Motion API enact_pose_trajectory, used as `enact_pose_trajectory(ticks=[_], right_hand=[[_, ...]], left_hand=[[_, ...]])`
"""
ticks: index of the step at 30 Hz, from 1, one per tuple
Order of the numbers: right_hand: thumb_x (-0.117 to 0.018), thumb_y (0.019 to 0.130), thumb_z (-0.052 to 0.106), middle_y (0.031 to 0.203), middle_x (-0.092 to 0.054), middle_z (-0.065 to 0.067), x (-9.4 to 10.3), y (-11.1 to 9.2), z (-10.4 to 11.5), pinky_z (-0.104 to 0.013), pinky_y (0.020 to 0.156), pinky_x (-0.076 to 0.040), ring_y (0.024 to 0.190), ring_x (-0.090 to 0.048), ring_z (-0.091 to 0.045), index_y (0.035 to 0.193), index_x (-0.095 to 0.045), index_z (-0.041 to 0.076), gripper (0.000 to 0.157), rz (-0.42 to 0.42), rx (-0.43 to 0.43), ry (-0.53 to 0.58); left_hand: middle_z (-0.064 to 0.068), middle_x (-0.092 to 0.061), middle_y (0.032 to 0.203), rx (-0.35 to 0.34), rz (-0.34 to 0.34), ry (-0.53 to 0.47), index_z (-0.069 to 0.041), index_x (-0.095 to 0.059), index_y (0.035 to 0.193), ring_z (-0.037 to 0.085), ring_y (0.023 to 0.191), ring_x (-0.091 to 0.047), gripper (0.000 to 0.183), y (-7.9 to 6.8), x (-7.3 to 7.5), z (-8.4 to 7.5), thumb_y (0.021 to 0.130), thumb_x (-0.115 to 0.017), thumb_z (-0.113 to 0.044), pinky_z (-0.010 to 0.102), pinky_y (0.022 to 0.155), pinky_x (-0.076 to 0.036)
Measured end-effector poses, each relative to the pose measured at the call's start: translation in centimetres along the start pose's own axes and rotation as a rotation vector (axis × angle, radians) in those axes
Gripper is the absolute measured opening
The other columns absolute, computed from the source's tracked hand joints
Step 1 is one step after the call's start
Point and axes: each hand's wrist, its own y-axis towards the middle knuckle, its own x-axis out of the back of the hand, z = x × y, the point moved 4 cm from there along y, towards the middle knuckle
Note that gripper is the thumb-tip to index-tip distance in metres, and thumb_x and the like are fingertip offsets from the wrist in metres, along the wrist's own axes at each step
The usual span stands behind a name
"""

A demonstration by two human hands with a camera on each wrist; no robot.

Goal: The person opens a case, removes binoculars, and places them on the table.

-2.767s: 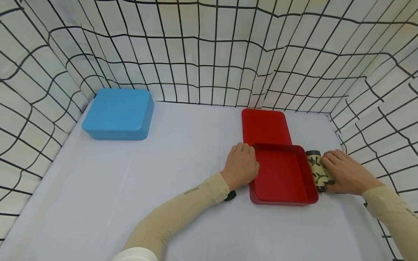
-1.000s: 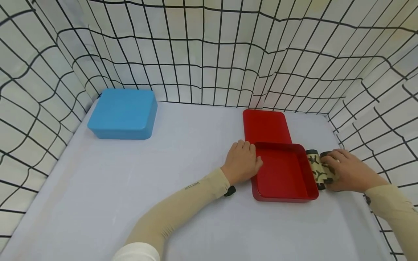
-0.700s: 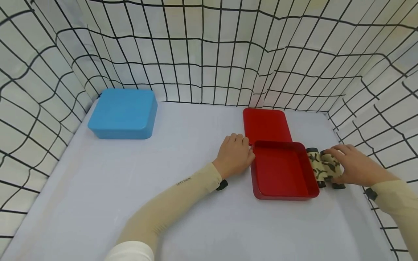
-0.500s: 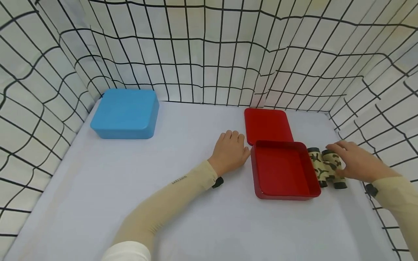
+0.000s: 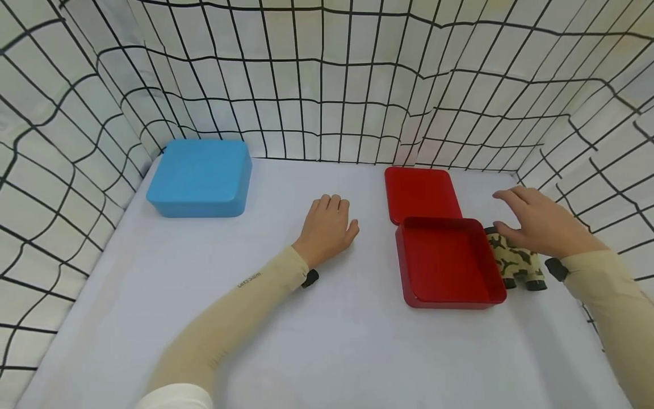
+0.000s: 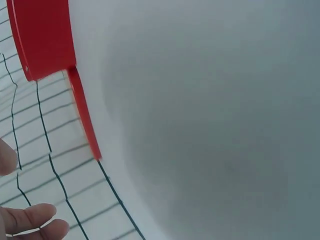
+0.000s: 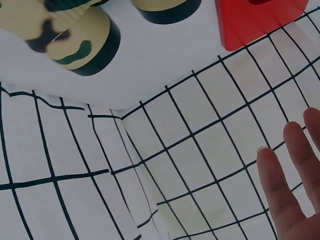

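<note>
Where the black grid point(image 5: 321, 85) stands up at nine, twelve and three o'clock, it walls in one white table point(image 5: 291, 358). Two tan sleeves point(image 5: 222, 318) cover my forearms. One blue box point(image 5: 201, 176) sits between nine and ten, near the grid. One hollow red box point(image 5: 447, 267) lies at four o'clock, and one flat red lid point(image 5: 423, 195) lies off its eleven o'clock edge, the two meeting there.

Of my two hands, the left hand point(image 5: 327, 228) is out at the red box's nine o'clock, well apart from it, fingers lightly bent and thumb spread away. My right hand point(image 5: 544, 224) hangs over at the red box's two o'clock, fingers stretched and thumb apart from them, clear of what lies below.

That is one pair of binoculars point(image 5: 518, 262), two barrels, cream-yellow with black, brown and green camouflage patches and black end rings. They lie just beside the red box at its three o'clock; touching or not, I can't quite tell with my thumb across the far end. Their long axis runs from about eleven to five, and the two near black ends point toward five.
</note>
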Motion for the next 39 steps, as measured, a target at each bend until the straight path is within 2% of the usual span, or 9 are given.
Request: enact_pose_trajectory(ticks=[9, 18, 24, 30, 35, 39], right_hand=[[-0.073, 0.094, 0.034, 0.141, -0.056, -0.024, -0.4, 2.8, 2.7, -0.067, 0.099, -0.053, 0.129, -0.051, -0.046, 0.146, -0.049, 0.007, 0.063, 0.009, -0.06, 0.077], [-0.068, 0.095, 0.05, 0.146, -0.051, -0.024, -1.3, 5.8, 5.4, -0.068, 0.097, -0.054, 0.131, -0.048, -0.045, 0.15, -0.046, 0.007, 0.073, 0.017, -0.152, 0.191], [-0.064, 0.096, 0.053, 0.146, -0.05, -0.023, -1.3, 8.4, 7.8, -0.068, 0.101, -0.052, 0.131, -0.047, -0.044, 0.151, -0.045, 0.008, 0.073, 0.016, -0.135, 0.227], [-0.058, 0.098, 0.059, 0.152, -0.047, -0.022, -1.8, 10.8, 9.7, -0.067, 0.108, -0.048, 0.139, -0.044, -0.044, 0.153, -0.043, 0.008, 0.076, 0.007, -0.124, 0.267], [-0.056, 0.098, 0.061, 0.154, -0.045, -0.022, -2.4, 12.7, 11.0, -0.066, 0.109, -0.048, 0.14, -0.044, -0.043, 0.154, -0.041, 0.01, 0.078, 0.023, -0.145, 0.336], [-0.059, 0.097, 0.059, 0.157, -0.042, -0.021, -2.9, 14.2, 12.2, -0.066, 0.11, -0.048, 0.143, -0.042, -0.042, 0.155, -0.041, 0.011, 0.077, 0.041, -0.164, 0.366]], left_hand=[[0.014, -0.065, 0.099, 0.045, -0.007, 0.032, 0.0, -0.063, 0.108, 0.033, 0.095, -0.06, 0.039, -1.9, 0.5, 5.0, 0.102, -0.055, -0.038, 0.045, 0.087, -0.052], [0.02, -0.065, 0.101, 0.071, -0.033, 0.069, 0.003, -0.063, 0.105, 0.038, 0.099, -0.059, 0.042, -3.4, 1.6, 10.2, 0.101, -0.056, -0.039, 0.048, 0.087, -0.05], [0.024, -0.063, 0.101, 0.096, -0.059, 0.08, 0.006, -0.061, 0.105, 0.041, 0.098, -0.057, 0.043, -4.5, 2.6, 13.6, 0.101, -0.057, -0.037, 0.05, 0.083, -0.048], [0.025, -0.061, 0.1, 0.107, -0.082, 0.096, 0.006, -0.059, 0.103, 0.043, 0.097, -0.055, 0.042, -5.4, 3.4, 16.1, 0.101, -0.057, -0.036, 0.053, 0.083, -0.046], [0.029, -0.062, 0.099, 0.103, -0.121, 0.105, 0.008, -0.058, 0.103, 0.047, 0.095, -0.056, 0.043, -6.0, 4.2, 17.8, 0.1, -0.06, -0.035, 0.055, 0.081, -0.046], [0.031, -0.061, 0.104, 0.134, -0.093, 0.097, 0.011, -0.057, 0.108, 0.049, 0.099, -0.055, 0.046, -6.6, 4.7, 19.5, 0.1, -0.058, -0.035, 0.059, 0.085, -0.046]])
